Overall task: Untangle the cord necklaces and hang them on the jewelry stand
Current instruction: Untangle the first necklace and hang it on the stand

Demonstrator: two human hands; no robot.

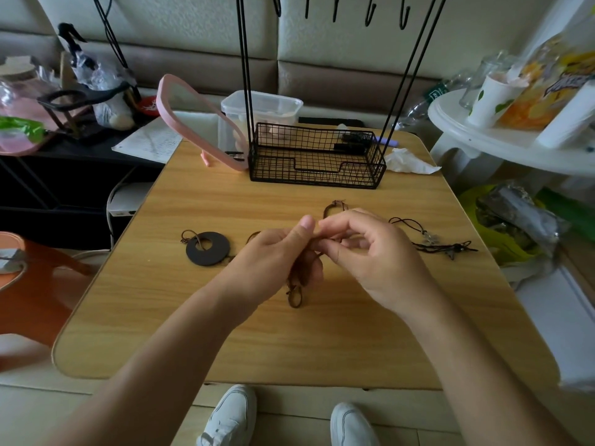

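Over the middle of the wooden table (225, 333), my left hand (277, 262) and my right hand (370, 252) both pinch a tangled brown cord necklace (294, 292). Its loops hang below my left hand and another loop shows behind my right fingers. A dark ring pendant (207, 247) on a brown cord lies on the table to the left. A black cord necklace (431, 241) with a small clear pendant lies to the right. The black wire jewelry stand (317, 156), with a basket base, tall rods and hooks on top, stands at the table's far side.
A pink-framed mirror (196, 120) leans left of the stand, with a clear plastic box (273, 106) behind it. A crumpled tissue (409, 160) lies right of the basket. A white side table (483, 136) with cups and snack bags stands at the right. An orange stool (35, 284) is at the left.
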